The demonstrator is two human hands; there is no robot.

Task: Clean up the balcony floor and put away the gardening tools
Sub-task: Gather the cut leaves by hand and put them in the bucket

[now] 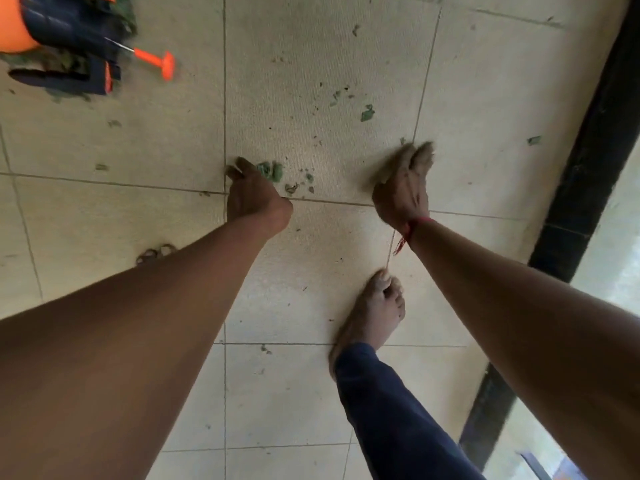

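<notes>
Leaf scraps (pixel 270 170) are being gathered: left hand (pixel 251 197) curled beside them, grip contents cannot be told; right hand (pixel 403 188) flat, fingers (pixel 421 159) pressed together. Scooping is judged next.

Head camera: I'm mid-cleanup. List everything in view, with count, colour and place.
Floor tiles: many, beige, across the whole view.
Leaf scraps: many, green, scattered over the tiles; the largest clump is by the left fingertips.
Garden sprayer: one, orange and navy, top left corner, blurred, lying on more leaves.
Black frame: one, black, along the right edge.
Red thread: one, red, tied on the right wrist.
Trouser leg: one, navy, lower middle.
Bare feet: two, one below centre; only the toes of the other show, past the left forearm.
Left hand: centre, fingertips down beside the leaf clump.
Right hand: right of centre, dusty, fingers straight.
</notes>
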